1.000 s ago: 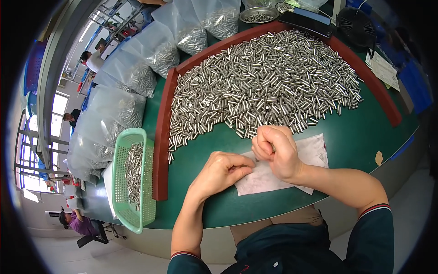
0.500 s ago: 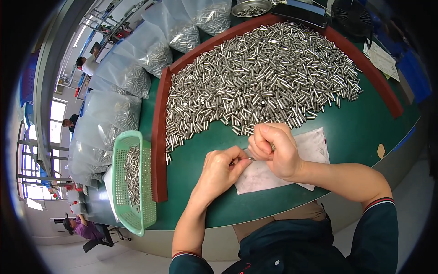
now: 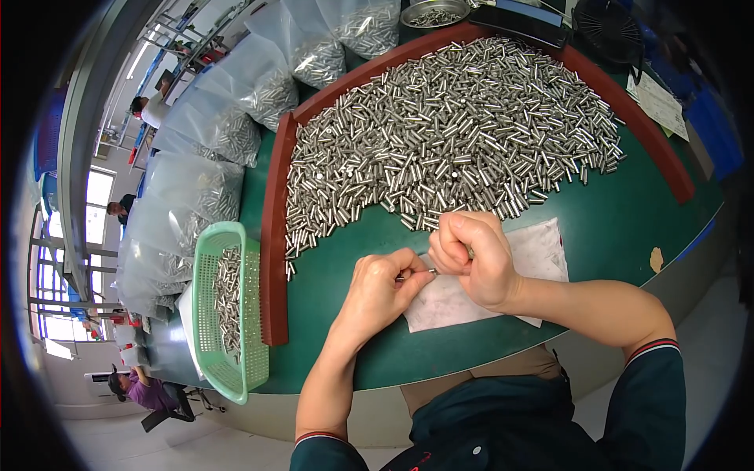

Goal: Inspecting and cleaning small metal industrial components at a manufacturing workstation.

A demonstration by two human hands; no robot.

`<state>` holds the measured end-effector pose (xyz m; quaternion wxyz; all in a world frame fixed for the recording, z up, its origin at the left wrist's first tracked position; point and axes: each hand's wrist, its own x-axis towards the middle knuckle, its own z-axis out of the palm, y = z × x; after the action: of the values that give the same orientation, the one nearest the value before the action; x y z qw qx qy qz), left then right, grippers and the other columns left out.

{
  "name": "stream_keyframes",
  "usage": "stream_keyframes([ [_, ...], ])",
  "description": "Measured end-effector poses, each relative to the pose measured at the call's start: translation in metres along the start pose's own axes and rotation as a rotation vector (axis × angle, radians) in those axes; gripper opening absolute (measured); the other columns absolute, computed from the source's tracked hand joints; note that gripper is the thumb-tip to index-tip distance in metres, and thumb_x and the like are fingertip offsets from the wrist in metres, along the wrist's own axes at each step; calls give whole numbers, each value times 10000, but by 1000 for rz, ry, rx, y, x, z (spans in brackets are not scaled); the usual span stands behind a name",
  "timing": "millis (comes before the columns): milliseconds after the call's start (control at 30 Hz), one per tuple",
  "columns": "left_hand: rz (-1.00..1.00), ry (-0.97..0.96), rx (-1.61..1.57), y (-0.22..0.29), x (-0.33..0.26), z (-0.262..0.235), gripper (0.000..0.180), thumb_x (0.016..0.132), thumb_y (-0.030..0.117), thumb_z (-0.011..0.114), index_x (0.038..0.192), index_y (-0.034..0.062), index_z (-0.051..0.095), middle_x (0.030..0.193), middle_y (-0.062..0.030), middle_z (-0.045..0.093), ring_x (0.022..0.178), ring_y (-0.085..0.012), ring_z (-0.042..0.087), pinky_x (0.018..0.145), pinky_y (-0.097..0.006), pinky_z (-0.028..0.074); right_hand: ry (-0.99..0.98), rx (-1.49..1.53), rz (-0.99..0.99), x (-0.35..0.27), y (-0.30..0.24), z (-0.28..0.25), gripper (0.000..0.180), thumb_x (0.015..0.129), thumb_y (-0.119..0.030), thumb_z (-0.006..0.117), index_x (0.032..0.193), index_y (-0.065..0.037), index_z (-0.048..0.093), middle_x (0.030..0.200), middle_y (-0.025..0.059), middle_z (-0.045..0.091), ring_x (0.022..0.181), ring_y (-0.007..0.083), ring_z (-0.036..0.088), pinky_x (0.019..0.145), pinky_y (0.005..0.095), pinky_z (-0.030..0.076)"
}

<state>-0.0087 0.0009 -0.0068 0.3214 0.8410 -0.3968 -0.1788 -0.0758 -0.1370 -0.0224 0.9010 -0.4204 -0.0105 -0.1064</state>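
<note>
Between the thumb and fingers of my left hand (image 3: 382,289) is a small metal pin (image 3: 431,272), its shiny end poking out toward the other hand. My right hand (image 3: 476,259) is closed in a fist just right of it, above a whitish, smudged cloth (image 3: 448,304); what its curled fingers hold is hidden. Beyond both hands spreads a big heap of short silvery metal pins (image 3: 455,125) on the green tabletop (image 3: 330,271).
Dark red rails (image 3: 276,235) border the heap. Left of them stands a light green plastic basket (image 3: 253,330) with more pins. Clear bags (image 3: 267,78) of pins line the far left. A metal bowl (image 3: 408,14) and a black fan (image 3: 605,31) sit at the back.
Both hands stay almost in place, with the pin still in the left fingers. Only a very slight shift of the whole picture shows.
</note>
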Motion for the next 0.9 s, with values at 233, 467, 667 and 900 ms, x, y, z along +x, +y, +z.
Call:
stream_keyframes([
  [233, -17, 1, 3, 3, 1, -2, 138, 693, 98, 658, 679, -3, 565, 509, -111, 528, 435, -217, 516, 440, -307, 397, 8, -4, -27, 1, -3, 2, 350, 847, -212, 339, 521, -90, 298, 439, -15, 263, 402, 76, 195, 409, 240, 180],
  [467, -20, 3, -18, 2, 5, 0, 136, 692, 93, 657, 677, -4, 562, 516, -115, 533, 437, -221, 518, 440, -308, 399, -2, -3, -19, 2, -5, -1, 345, 845, -206, 336, 521, -92, 295, 439, -14, 263, 399, 75, 191, 402, 242, 175],
  [667, 6, 5, -87, -6, 1, 2, 104, 700, 71, 649, 712, -12, 587, 580, -94, 570, 500, -149, 533, 479, -277, 420, 7, -38, -41, -2, 0, 4, 354, 853, -191, 318, 514, -92, 289, 418, -4, 254, 377, 83, 181, 388, 249, 173],
  [900, 87, 52, -85, -9, -4, -3, 107, 680, 69, 638, 679, -2, 558, 561, -103, 551, 503, -250, 540, 481, -326, 412, -6, 84, -20, -1, -1, 9, 358, 839, -217, 337, 508, -89, 290, 415, 1, 257, 380, 83, 183, 390, 247, 173],
])
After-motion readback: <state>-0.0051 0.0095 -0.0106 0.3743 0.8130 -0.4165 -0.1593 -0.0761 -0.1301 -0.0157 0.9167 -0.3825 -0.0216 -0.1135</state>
